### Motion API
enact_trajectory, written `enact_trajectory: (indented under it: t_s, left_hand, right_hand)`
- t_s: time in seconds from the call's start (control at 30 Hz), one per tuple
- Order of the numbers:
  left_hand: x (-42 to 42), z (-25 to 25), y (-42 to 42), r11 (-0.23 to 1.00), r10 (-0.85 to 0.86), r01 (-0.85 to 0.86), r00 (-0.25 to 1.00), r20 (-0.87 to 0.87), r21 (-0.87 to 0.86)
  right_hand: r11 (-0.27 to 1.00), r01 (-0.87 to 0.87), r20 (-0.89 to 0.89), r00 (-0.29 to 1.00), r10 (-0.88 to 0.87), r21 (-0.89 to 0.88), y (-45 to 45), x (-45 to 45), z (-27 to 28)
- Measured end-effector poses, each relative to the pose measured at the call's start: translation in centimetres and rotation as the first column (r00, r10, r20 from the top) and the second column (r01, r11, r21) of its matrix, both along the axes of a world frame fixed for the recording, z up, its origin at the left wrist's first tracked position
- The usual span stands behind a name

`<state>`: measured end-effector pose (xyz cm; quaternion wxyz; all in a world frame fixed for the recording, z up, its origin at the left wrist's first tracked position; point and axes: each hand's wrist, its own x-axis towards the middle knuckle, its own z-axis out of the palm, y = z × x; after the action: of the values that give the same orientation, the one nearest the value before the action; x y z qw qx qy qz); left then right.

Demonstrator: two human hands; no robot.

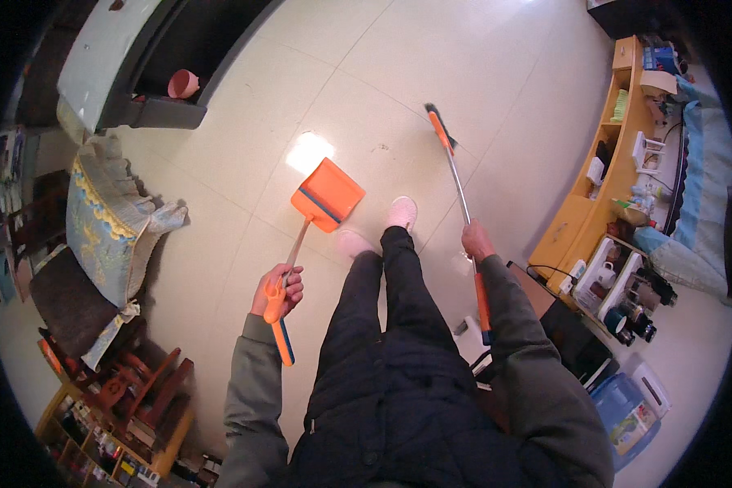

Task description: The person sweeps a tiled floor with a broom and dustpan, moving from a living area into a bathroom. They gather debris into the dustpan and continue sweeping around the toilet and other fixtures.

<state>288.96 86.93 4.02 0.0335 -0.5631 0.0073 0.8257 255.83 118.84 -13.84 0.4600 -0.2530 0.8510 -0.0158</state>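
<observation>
My left hand (279,289) grips the handle of an orange dustpan (332,190) below its orange grip end. The pan, with a dark blue strip across it, is ahead of my feet at the left; whether it touches the floor I cannot tell. In my right hand (477,240) is the metal pole of a broom (456,177), its orange grip running back under my forearm. The broom's head (441,128), orange with dark bristles, lies farther out to the right. Between the two tools, some small dark specks (380,147) show on the pale tiles.
My pink slippers (402,212) stand on the tiled floor (219,177). At the left are a cloth-covered chair (107,226) and a dark cabinet with a pink bowl (183,84). A long wooden cabinet (585,189) lines the right, with a water bottle (625,415) nearer me.
</observation>
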Motion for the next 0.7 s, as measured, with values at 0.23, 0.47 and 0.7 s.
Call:
enact_trajectory:
  t_s: [0.23,0.47,0.7]
  left_hand:
    - [-0.8,-1.8,-2.2,0.996,0.054,-0.054,0.999,0.0,0.065]
    - [-5.9,-2.7,-4.9,0.991,0.026,-0.019,0.998,-0.052,0.133]
    - [-7.4,-1.7,-5.2,0.983,0.079,-0.07,0.996,-0.045,0.167]
  right_hand:
    - [0.907,-0.421,-0.054,0.906,0.421,0.015,-6.7,5.9,2.1]
    - [0.932,-0.326,-0.067,0.945,0.319,-0.159,-7.5,9.1,1.3]
    - [0.87,0.491,0.299,0.835,-0.462,-0.028,-10.1,8.2,9.8]
